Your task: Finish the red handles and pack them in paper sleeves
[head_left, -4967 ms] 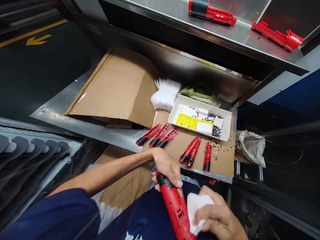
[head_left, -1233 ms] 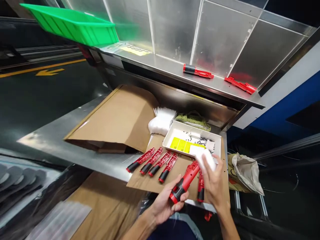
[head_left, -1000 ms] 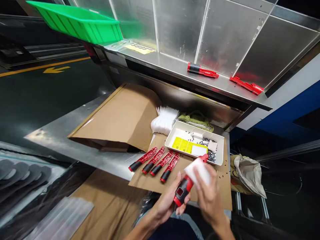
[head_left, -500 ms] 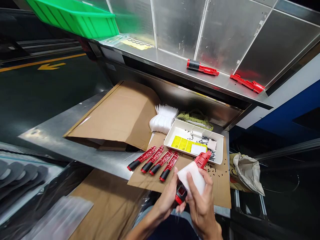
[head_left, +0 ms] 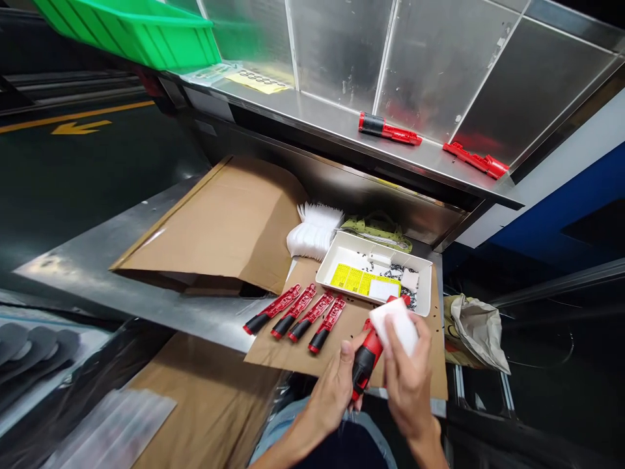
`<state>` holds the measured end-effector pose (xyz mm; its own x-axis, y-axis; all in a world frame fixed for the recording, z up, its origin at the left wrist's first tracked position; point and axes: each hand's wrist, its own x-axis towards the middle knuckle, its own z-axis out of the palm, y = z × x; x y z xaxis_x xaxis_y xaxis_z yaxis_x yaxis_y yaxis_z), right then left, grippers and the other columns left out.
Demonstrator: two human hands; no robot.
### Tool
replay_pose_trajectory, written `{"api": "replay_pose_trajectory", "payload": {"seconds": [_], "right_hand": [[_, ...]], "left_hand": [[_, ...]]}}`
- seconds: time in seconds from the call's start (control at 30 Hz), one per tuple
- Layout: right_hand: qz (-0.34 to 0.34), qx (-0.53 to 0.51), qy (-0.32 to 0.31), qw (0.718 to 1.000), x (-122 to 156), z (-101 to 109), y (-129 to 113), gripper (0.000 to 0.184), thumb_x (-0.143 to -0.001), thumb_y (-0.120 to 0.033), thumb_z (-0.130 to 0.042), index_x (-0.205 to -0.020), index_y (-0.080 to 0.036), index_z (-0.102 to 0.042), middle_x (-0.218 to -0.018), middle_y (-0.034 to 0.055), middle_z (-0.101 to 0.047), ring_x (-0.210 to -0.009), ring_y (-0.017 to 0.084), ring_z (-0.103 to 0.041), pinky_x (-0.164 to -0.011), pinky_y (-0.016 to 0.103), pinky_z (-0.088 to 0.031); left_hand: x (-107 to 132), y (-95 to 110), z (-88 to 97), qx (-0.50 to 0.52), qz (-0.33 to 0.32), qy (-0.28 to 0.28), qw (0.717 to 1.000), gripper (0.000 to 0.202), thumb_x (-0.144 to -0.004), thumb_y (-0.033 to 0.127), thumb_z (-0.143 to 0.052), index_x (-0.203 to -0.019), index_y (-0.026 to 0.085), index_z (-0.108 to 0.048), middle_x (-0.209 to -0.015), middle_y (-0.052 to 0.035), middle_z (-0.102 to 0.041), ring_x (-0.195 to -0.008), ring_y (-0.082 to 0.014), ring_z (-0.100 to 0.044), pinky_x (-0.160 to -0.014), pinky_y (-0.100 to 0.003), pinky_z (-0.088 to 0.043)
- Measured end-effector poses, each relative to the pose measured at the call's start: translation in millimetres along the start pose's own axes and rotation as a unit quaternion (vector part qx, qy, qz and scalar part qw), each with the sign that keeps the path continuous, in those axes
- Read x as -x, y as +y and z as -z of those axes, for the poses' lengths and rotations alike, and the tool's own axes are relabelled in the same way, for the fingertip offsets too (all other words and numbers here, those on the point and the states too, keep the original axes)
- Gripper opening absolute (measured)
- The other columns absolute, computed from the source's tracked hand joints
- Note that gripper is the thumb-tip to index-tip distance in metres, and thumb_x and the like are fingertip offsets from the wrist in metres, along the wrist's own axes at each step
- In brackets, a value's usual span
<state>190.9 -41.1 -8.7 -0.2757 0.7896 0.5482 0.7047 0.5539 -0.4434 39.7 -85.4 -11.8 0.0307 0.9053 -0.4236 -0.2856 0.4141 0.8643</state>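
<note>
My left hand (head_left: 336, 384) grips the black lower end of a red and black tool body (head_left: 366, 355), held tilted above the bench's near edge. My right hand (head_left: 407, 378) presses a folded white cloth (head_left: 395, 326) against the tool's upper red part. Several red half-shells with black ends (head_left: 297, 316) lie in a row on the brown cardboard mat (head_left: 273, 352) just left of my hands. Behind them stands a white tray (head_left: 342, 264) with yellow labels, white pads and small dark screws.
A large folded cardboard sheet (head_left: 219, 221) and a stack of white pads (head_left: 312, 231) lie on the steel bench. Two red parts (head_left: 388, 130) rest on the upper steel shelf, a green bin (head_left: 131, 29) at its left. A crumpled bag (head_left: 476, 329) hangs at right.
Since five seconds ago the tool has come up from my lap to the bench edge. In the last second the cloth has slid along the tool, now back at its upper end.
</note>
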Motion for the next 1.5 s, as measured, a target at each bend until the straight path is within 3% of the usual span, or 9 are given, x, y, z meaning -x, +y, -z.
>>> {"api": "replay_pose_trajectory", "payload": {"seconds": [0.1,0.23,0.33,0.47,0.7,0.87,1.17,1.27,1.5], "right_hand": [[0.007,0.001,-0.009,1.0,-1.8,-0.1,3.8,0.049,-0.099,-0.02,-0.044,-0.146,-0.031,-0.046,-0.145,0.0156,-0.038,-0.132,0.031,-0.047,-0.095,0.047,-0.054],[-0.044,0.022,0.049,0.998,-6.3,-0.1,14.0,0.045,-0.1,-0.021,-0.041,-0.144,-0.028,-0.049,-0.143,0.016,-0.037,-0.133,0.031,-0.046,-0.099,0.052,-0.05],[-0.044,0.009,0.054,0.998,-3.8,0.2,17.6,0.046,-0.1,-0.02,-0.042,-0.145,-0.028,-0.047,-0.143,0.0162,-0.037,-0.133,0.031,-0.045,-0.099,0.051,-0.049],[-0.051,0.036,0.074,0.995,-2.5,5.4,19.3,0.045,-0.1,-0.018,-0.042,-0.143,-0.026,-0.049,-0.142,0.0174,-0.036,-0.132,0.031,-0.045,-0.096,0.05,-0.052],[0.038,0.044,0.014,0.998,8.1,20.8,15.3,0.056,-0.097,-0.013,-0.045,-0.15,-0.032,-0.038,-0.146,0.0166,-0.035,-0.132,0.03,-0.047,-0.087,0.043,-0.058],[0.078,0.043,-0.016,0.996,13.3,22.9,12.4,0.055,-0.095,-0.01,-0.046,-0.147,-0.03,-0.045,-0.149,0.0158,-0.034,-0.132,0.029,-0.049,-0.085,0.036,-0.06],[0.044,0.056,0.003,0.997,5.4,13.0,3.2,0.058,-0.097,-0.01,-0.042,-0.151,-0.03,-0.037,-0.147,0.0185,-0.034,-0.133,0.031,-0.047,-0.085,0.041,-0.06],[-0.004,0.071,0.053,0.996,5.0,7.7,-1.4,0.058,-0.096,-0.01,-0.044,-0.15,-0.032,-0.039,-0.146,0.0182,-0.036,-0.133,0.032,-0.046,-0.087,0.046,-0.059],[0.007,0.023,0.028,0.999,0.2,8.2,-2.4,0.049,-0.097,-0.014,-0.044,-0.142,-0.029,-0.051,-0.146,0.0166,-0.041,-0.13,0.031,-0.05,-0.09,0.045,-0.056]], "left_hand": [[1.1,5.2,-0.4,0.016,-0.007,-0.008,1.0,0.068,-0.085,0.068,-0.051,-0.127,0.016,-0.063,-0.061,-0.0012,-0.06,-0.042,-0.0119,-0.052,-0.041,-0.021,-0.041],[-4.2,17.5,-4.1,0.117,0.114,-0.105,0.981,0.071,-0.09,0.072,-0.033,-0.131,0.018,-0.054,-0.054,0.0006,-0.057,-0.032,-0.0074,-0.041,-0.032,-0.016,-0.026],[-9.5,23.6,-4.0,0.232,0.202,-0.15,0.94,0.062,-0.093,0.069,-0.028,-0.114,0.017,-0.055,-0.049,0.0036,-0.051,-0.028,-0.0022,-0.026,-0.03,-0.013,-0.012],[-14.0,24.4,1.5,0.291,0.238,-0.189,0.907,0.048,-0.094,0.063,-0.037,-0.09,0.018,-0.051,-0.048,0.0032,-0.051,-0.027,-0.0013,-0.025,-0.03,-0.012,-0.006],[-17.0,25.2,7.1,0.295,0.222,-0.207,0.906,0.049,-0.094,0.064,-0.039,-0.089,0.017,-0.052,-0.049,0.0037,-0.053,-0.026,-0.0009,-0.026,-0.029,-0.012,-0.006],[-17.9,24.3,6.1,0.301,0.235,-0.216,0.898,0.049,-0.092,0.064,-0.044,-0.085,0.016,-0.052,-0.049,0.0038,-0.052,-0.026,-0.001,-0.027,-0.029,-0.013,-0.006],[-18.6,22.6,0.1,0.332,0.245,-0.227,0.882,0.033,-0.095,0.047,-0.052,-0.085,0.016,-0.053,-0.051,0.0037,-0.054,-0.028,-0.0008,-0.028,-0.03,-0.011,-0.009],[-19.6,21.4,-1.4,0.332,0.251,-0.232,0.879,0.035,-0.094,0.048,-0.053,-0.082,0.016,-0.053,-0.051,0.0043,-0.052,-0.028,-0.0006,-0.029,-0.03,-0.011,-0.01],[-17.3,19.5,-3.4,0.291,0.201,-0.198,0.914,0.038,-0.09,0.053,-0.057,-0.088,0.015,-0.056,-0.052,0.0038,-0.054,-0.028,-0.0014,-0.031,-0.031,-0.013,-0.011]]}}
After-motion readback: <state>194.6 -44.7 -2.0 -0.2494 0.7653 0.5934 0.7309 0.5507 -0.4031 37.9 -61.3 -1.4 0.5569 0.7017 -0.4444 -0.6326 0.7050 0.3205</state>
